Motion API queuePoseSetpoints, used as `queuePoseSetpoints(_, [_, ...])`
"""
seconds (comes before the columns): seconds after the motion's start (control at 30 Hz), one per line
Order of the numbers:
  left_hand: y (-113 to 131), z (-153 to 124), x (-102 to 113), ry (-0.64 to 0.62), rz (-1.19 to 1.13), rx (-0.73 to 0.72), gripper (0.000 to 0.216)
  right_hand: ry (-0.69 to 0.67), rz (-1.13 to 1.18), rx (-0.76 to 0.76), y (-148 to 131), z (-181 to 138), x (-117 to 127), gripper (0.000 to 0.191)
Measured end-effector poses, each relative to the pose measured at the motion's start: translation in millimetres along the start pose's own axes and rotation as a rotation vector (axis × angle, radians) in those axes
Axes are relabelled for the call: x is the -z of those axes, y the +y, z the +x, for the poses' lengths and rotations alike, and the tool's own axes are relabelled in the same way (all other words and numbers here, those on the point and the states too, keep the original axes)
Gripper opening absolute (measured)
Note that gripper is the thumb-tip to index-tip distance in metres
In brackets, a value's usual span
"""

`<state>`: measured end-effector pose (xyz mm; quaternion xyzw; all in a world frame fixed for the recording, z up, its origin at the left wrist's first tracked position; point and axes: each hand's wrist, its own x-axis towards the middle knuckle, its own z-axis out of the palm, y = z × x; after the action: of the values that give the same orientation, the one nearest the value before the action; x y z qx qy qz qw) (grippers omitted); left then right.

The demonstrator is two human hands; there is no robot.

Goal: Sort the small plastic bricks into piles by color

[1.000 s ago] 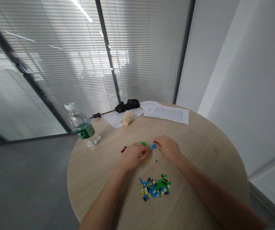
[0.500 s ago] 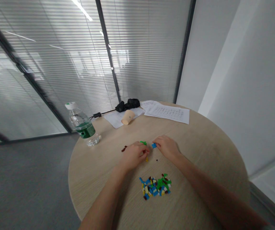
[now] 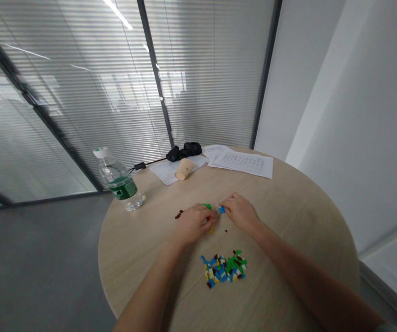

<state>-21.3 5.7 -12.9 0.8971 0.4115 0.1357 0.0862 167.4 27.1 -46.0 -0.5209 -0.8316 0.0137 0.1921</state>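
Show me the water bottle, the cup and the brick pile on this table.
Water bottle point(image 3: 122, 188): head view, on its green label.
Cup point(image 3: 183, 168): head view, on its side wall.
Brick pile point(image 3: 223, 270): head view, on its middle.

The small plastic bricks point(image 3: 223, 269) look glossy against the matt, fine-grained wood-look tabletop point(image 3: 281, 240), while at the far left the clear plastic water bottle point(image 3: 117, 180) shines smoothly beside a matt paper cup point(image 3: 183, 168) and matt white paper sheets point(image 3: 242, 163).
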Motion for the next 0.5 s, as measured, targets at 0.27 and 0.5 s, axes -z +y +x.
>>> queuePoseSetpoints(0.27, [1.0, 0.2, 0.7, 0.018, 0.007, 0.000, 0.015, -0.004, 0.008, 0.020, -3.8, -1.5, 1.9, 0.027])
queuePoseSetpoints(0.5, [-1.6, -0.2, 1.0, 0.010, 0.004, -0.010, 0.015, 0.078, 0.109, 0.062, -3.0, -4.1, 8.3, 0.025])
